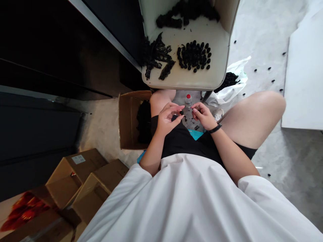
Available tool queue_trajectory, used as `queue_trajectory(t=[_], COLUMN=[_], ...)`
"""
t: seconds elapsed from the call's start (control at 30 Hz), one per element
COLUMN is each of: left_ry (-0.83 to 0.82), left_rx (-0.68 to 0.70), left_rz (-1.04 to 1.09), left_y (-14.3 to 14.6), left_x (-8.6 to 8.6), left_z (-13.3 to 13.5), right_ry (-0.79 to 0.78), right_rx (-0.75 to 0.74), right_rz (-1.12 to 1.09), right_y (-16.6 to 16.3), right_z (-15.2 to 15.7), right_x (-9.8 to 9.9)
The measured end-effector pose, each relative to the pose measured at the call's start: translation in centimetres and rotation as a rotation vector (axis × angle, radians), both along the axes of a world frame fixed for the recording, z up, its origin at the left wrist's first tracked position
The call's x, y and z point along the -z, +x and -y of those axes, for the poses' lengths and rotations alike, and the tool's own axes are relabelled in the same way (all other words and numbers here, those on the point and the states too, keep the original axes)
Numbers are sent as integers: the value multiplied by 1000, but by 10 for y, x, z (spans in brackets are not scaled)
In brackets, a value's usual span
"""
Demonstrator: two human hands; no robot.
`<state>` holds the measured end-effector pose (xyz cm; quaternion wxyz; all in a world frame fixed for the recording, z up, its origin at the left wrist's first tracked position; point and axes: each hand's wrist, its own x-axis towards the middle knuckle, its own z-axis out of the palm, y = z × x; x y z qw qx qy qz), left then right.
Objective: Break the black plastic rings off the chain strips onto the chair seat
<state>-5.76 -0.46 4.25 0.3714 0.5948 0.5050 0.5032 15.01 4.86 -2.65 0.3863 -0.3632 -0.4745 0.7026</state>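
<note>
Grey floor (pixel 264 77) below, small black piece (pixel 181 113) pinched by left hand (pixel 168 117), near curled right hand (pixel 204 117) with unclear contents.

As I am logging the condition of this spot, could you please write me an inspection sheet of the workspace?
Surface: pale chair seat, with dark crumbs on it.
Work pieces: cluster of small black pieces on the seat; dark stringy strips left of it; dark pile at the back.
Clutter: loose black bits on the floor; red-capped bottle; white plastic bag and open cardboard box, both holding dark material.
Hands: left hand pinches a black piece; right hand has fingers curled, contents unclear.
Cables: nothing seen.
Surroundings: dark cabinets and stacked boxes left, white panel right.
</note>
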Motion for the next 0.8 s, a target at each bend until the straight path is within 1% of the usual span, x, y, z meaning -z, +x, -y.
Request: queue_trajectory(t=[0.07, 0.13, 0.3, 0.4, 0.47, 0.53, 0.63, 0.67, 0.73, 0.8], left_ry=[-39, -43, 44, 92, 104, 96, 87, 97, 128, 164], left_rx=[-16, -24, -8, 15, 31, 23, -42, -86, -158, -198], left_rz=[-43, -62, -27, -45, -74, -139, -280, -305, -354, -393], left_y=[1, 2, 3, 2, 0, -5, -12, -13, -12, -6], left_x=[-5, -9, -19, -18, -13, -5, 11, 17, 29, 41], left_z=[4, 8, 14, 4, -13, -37, -82, -98, -126, -150], right_ry=[17, 11, -46, -36, -8, 46, 117, 126, 126, 124], right_rx=[-26, -29, 25, -8, -31, -41, -60, -66, -71, -82], right_rz=[40, 73, 159, 251, 319, 390, 455, 467, 484, 497], right_y=[0, 0, -3, -6, -8, -10, -10, -9, -8, -7], right_z=[0, 0, 6, 11, 12, 12, 12, 12, 12, 12], right_x=[1, 3, 9, 11, 13, 16, 19, 20, 21, 22])
